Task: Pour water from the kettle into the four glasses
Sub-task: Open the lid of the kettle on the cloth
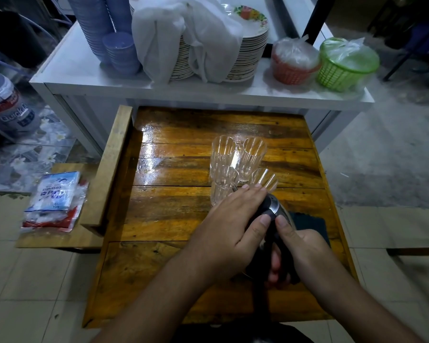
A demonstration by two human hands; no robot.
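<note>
Filling the lower ground is a tiled floor (pixel 35 280), pale squares near the viewer, patterned tile at upper left, bare concrete to the right. A white cabinet (pixel 208 91) is set across the back; stacked blue bowls (pixel 102 23), plates (pixel 248 53) under a white cloth (pixel 183 35), and two bagged baskets, red (pixel 292 63) and green (pixel 344 65), are carried on its top. A paint bucket (pixel 3 105) is seen at far left. The wooden surface (pixel 171 219), glossy and streaked with glare, is butted against the cabinet. A low wooden shelf (pixel 60 233) beside it holds a plastic packet (pixel 55 201).

Four ribbed glasses (pixel 235 167) are clustered right of centre on the surface, touching or nearly so. The kettle (pixel 273 209), black and steel, is held tilted just before the nearest glasses, beside a dark cloth (pixel 310 224). The right hand (pixel 305 253) is wrapped closed around the kettle handle. The left hand (pixel 235 219) is laid flat, fingers extended, upon the lid. Water level in the glasses cannot be told.
</note>
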